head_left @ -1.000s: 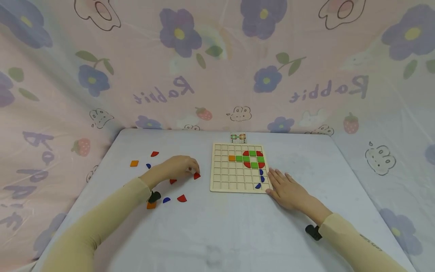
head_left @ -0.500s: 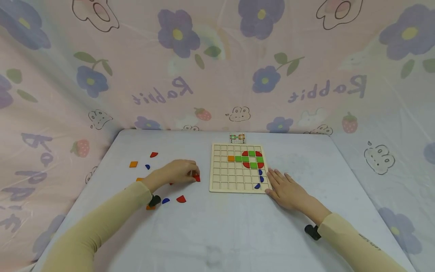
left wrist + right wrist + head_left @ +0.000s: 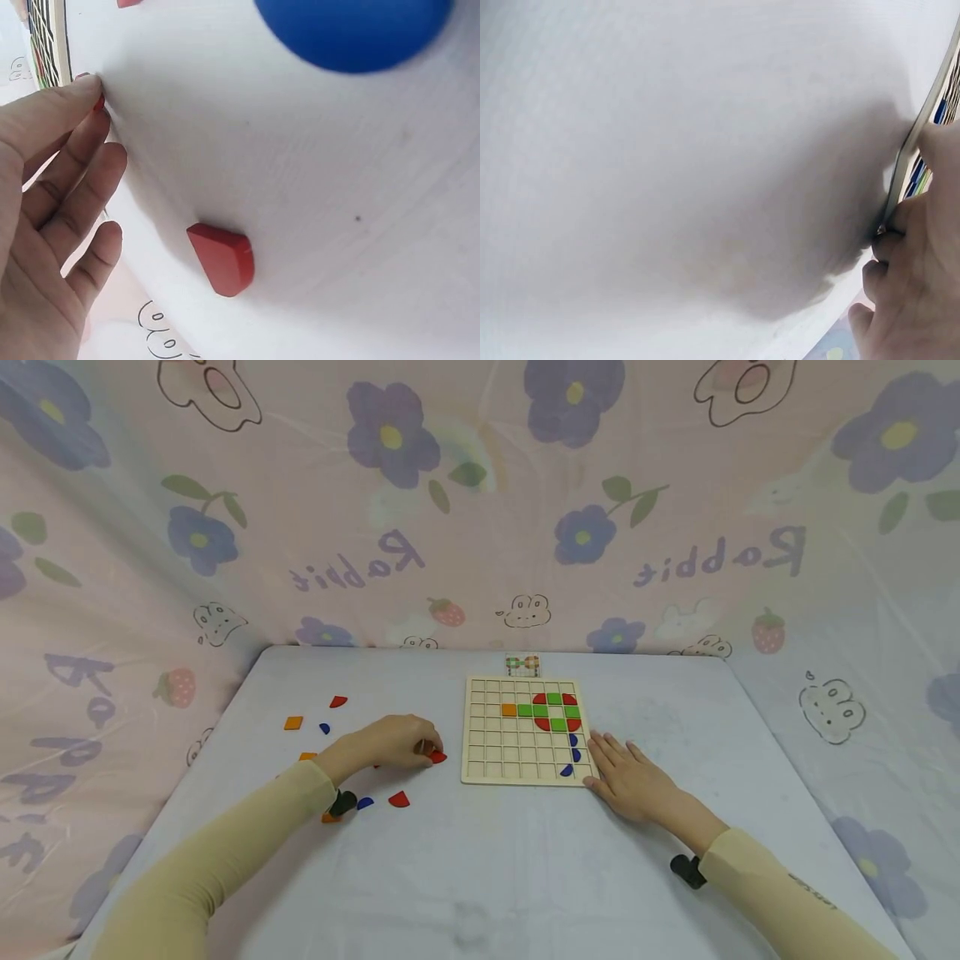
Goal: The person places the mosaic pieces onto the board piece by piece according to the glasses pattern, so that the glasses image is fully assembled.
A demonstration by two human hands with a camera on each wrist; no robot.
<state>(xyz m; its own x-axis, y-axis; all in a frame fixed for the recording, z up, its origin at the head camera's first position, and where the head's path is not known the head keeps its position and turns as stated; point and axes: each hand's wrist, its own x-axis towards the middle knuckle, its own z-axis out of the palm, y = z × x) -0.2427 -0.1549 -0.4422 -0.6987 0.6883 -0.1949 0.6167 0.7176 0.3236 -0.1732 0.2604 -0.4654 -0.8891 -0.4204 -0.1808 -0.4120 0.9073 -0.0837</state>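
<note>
My left hand (image 3: pixel 401 742) pinches a red quarter-circle piece (image 3: pixel 437 757) between thumb and fingers, low over the table left of the board. In the left wrist view the fingers mostly cover that piece, and another red piece (image 3: pixel 221 259) lies on the table beyond the fingertips. The wooden grid board (image 3: pixel 495 768) carries green squares, red quarter circles and an orange square (image 3: pixel 509 710) in its cells. Down its right side sit blue half circles (image 3: pixel 574 755). Flat on the table, my right hand (image 3: pixel 637 781) rests with straight fingers against the board's right edge.
Loose pieces lie left of the board: a red quarter circle (image 3: pixel 399 799), a blue half circle (image 3: pixel 365 803), an orange square (image 3: pixel 293 723) and several others. Behind the board is a small pattern card (image 3: pixel 522 665). A printed curtain (image 3: pixel 480 527) hangs behind the table.
The red piece at my left fingertips has turned in the fingers, and the hand has dropped slightly toward the near side. My right hand stays at the board's edge.
</note>
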